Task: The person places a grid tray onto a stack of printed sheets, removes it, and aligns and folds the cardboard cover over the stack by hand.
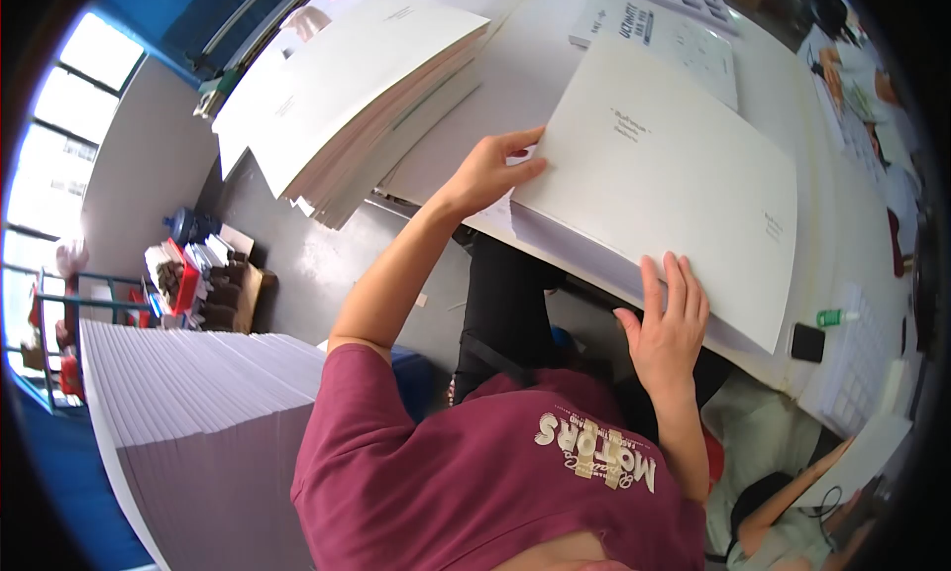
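A large white printed sheet (684,175) lies on top of a low stack at the table's front edge, with small dark print near its left and right sides. My left hand (495,170) touches the left edge of this stack, its thumb and forefinger stretched out and apart. At the near edge, my right hand (669,323) lies with fingers extended flat on the sheet. A shadowed gap shows under the near edge. Farther left stands a taller pile of large printed sheets (367,66), its layered edges uneven.
Behind the sheet lies a box lettered "ULTIMATE" (684,51). A black phone-like object (807,341) and a green-capped bottle (837,317) sit at right. A tall paper stack (198,403) stands at lower left. A cluttered wooden rack (223,294) is on the floor. Other people work at right.
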`<state>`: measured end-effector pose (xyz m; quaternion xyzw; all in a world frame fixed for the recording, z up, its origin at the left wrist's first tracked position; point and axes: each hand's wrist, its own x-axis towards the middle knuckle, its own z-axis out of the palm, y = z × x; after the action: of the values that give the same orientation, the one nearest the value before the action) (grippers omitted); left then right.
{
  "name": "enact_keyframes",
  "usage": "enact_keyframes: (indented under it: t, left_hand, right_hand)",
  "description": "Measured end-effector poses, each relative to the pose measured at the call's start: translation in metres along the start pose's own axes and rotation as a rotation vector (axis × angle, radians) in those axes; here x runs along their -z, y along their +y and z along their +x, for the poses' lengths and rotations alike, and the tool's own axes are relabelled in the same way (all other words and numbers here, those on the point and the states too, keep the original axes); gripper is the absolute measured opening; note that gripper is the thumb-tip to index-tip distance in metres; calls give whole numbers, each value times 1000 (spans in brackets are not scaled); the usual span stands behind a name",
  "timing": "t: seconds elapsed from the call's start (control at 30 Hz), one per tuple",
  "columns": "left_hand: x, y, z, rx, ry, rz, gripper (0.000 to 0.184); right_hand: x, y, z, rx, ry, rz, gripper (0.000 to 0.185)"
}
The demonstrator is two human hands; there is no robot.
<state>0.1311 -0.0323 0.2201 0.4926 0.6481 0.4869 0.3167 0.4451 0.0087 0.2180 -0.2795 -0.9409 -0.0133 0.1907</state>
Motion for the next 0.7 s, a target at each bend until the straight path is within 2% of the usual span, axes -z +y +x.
enact_keyframes:
  t: [0.1, 0.23, 0.57, 0.7]
  left_hand:
    - [2, 5, -4, 21, -21, -83, 46]
    - [3, -10, -2, -39, -29, -102, 46]
    - [3, -15, -5, -33, -35, -167, 48]
    - [0, -22, -5, -95, -1, -98, 49]
  right_hand:
    - [-2, -8, 5, 43, 20, -103, 72]
    - [-1, -10, 8, 22, -11, -111, 70]
    - [2, -13, 13, 37, -72, -150, 69]
    - [1, -14, 13, 39, -72, -154, 69]
